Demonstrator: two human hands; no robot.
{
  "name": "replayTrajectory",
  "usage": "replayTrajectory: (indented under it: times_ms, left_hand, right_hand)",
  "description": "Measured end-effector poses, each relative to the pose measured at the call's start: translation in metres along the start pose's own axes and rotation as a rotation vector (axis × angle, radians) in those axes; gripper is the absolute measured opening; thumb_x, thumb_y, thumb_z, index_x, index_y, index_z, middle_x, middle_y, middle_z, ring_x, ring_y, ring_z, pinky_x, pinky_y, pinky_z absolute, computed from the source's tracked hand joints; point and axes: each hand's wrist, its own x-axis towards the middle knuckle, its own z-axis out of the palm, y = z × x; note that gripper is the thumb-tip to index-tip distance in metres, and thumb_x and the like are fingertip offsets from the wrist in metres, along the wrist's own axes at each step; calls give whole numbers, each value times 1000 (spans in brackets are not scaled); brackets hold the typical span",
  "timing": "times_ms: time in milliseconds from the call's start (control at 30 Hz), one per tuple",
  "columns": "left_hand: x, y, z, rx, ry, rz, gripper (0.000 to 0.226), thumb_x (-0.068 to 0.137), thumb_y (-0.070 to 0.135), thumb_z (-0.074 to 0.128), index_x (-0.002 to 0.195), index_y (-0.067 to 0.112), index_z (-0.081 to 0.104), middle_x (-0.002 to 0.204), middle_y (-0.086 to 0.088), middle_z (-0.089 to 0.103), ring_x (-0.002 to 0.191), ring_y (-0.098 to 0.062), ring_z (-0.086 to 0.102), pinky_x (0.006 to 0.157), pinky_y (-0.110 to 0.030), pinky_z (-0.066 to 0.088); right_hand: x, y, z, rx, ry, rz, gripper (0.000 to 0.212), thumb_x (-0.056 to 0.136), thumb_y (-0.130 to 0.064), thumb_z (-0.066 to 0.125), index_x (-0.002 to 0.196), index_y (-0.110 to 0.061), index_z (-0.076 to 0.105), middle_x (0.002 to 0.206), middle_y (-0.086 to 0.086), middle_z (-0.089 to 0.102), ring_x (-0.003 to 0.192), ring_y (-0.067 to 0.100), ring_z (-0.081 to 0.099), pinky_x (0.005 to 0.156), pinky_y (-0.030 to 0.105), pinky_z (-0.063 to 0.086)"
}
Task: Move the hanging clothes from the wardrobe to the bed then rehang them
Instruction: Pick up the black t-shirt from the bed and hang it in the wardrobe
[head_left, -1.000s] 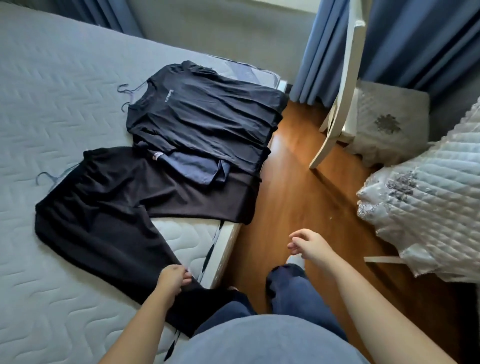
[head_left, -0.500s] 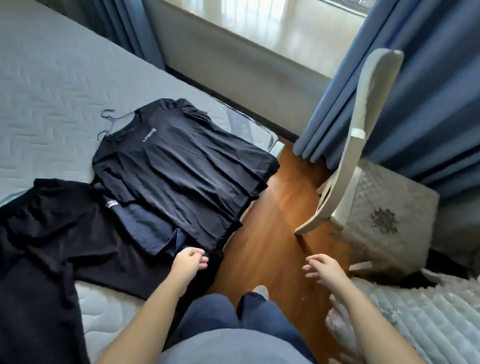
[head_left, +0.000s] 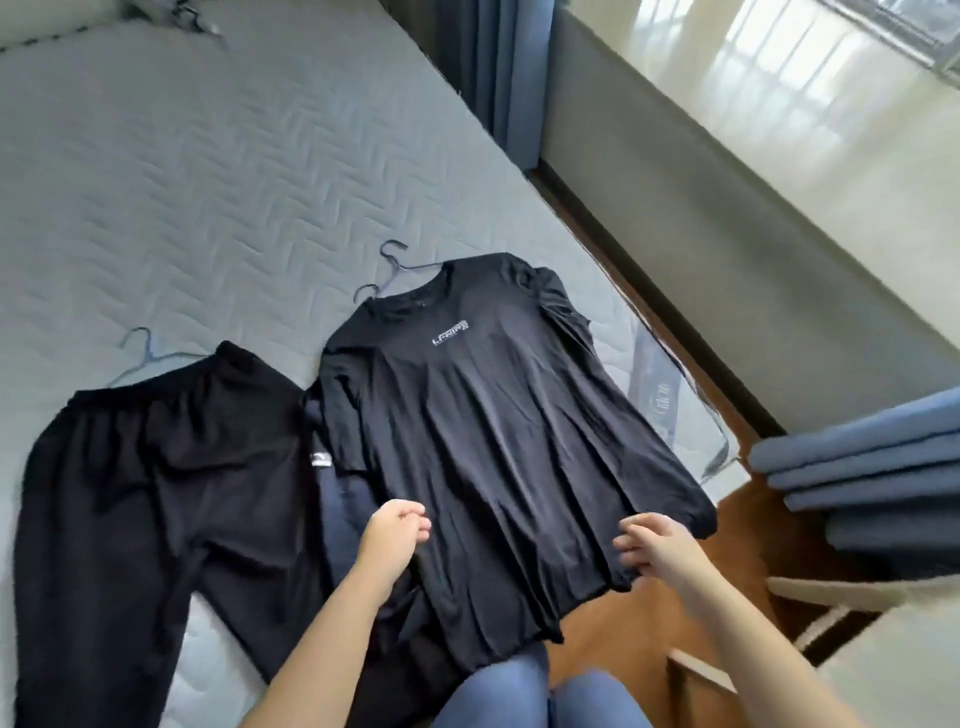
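Observation:
A black T-shirt (head_left: 493, 441) with a small white chest logo lies on the grey bed (head_left: 208, 182), its hem hanging over the bed's near edge. A hanger hook (head_left: 387, 260) sticks out of its collar. My left hand (head_left: 395, 535) is closed on the shirt's lower left edge. At the lower right, the hem bunches where my right hand (head_left: 654, 545) pinches it. Black trousers (head_left: 145, 493) on another hanger (head_left: 137, 345) lie to the left. A navy garment (head_left: 340, 499) shows between them, mostly hidden under the shirt.
Blue curtains (head_left: 498, 67) hang past the bed's far corner, and more folds (head_left: 857, 483) on the right. A grey wall with a glossy window ledge (head_left: 779, 130) runs along a strip of wooden floor (head_left: 639, 623). A white chair part (head_left: 831, 597) stands at my right.
The view has swung left over the bed. My left hand left the trousers, and both hands moved forward onto the black T-shirt's lower part and closed on it.

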Motion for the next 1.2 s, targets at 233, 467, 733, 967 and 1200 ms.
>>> replayTrajectory:
  times_ms: [233, 467, 733, 967, 1200]
  left_hand:
    - [98, 56, -33, 112, 147, 25, 15, 90, 12, 46, 98, 19, 57, 105, -3, 61, 94, -20, 56, 80, -25, 39]
    - [216, 84, -59, 234, 384, 25, 26, 92, 14, 44, 114, 11, 56, 118, -6, 58, 109, -22, 53, 86, -27, 39]
    - [340, 98, -75, 458, 482, 111, 40, 92, 17, 45, 131, 8, 43, 137, -10, 46, 124, -26, 43, 104, -37, 35]
    - [400, 105, -86, 532, 460, 40, 44, 92, 25, 46, 133, 8, 42, 136, -15, 45, 124, -32, 43, 103, -42, 37]
    - [350, 127, -80, 294, 500, 127, 25, 94, 25, 45, 104, 7, 59, 104, -5, 61, 96, -21, 54, 76, -25, 36]
  right_hand:
    - [110, -111, 18, -163, -44, -170, 15, 93, -6, 41, 91, -6, 57, 71, 9, 63, 58, 21, 55, 52, 23, 37]
    - [235, -202, 87, -141, -135, -290, 13, 91, -9, 46, 98, -11, 57, 84, 7, 65, 62, 4, 62, 51, 10, 44]
    - [334, -234, 166, -221, -259, -285, 19, 87, -23, 57, 105, -22, 52, 83, -3, 56, 84, 18, 57, 77, 29, 42]
    - [365, -216, 172, -98, -196, -245, 15, 83, -18, 65, 87, -25, 52, 74, 0, 52, 69, 15, 49, 64, 25, 38]
    - [343, -222, 166, -106, -234, -242, 25, 87, -12, 58, 111, -18, 54, 81, 1, 55, 79, 17, 52, 69, 25, 40]
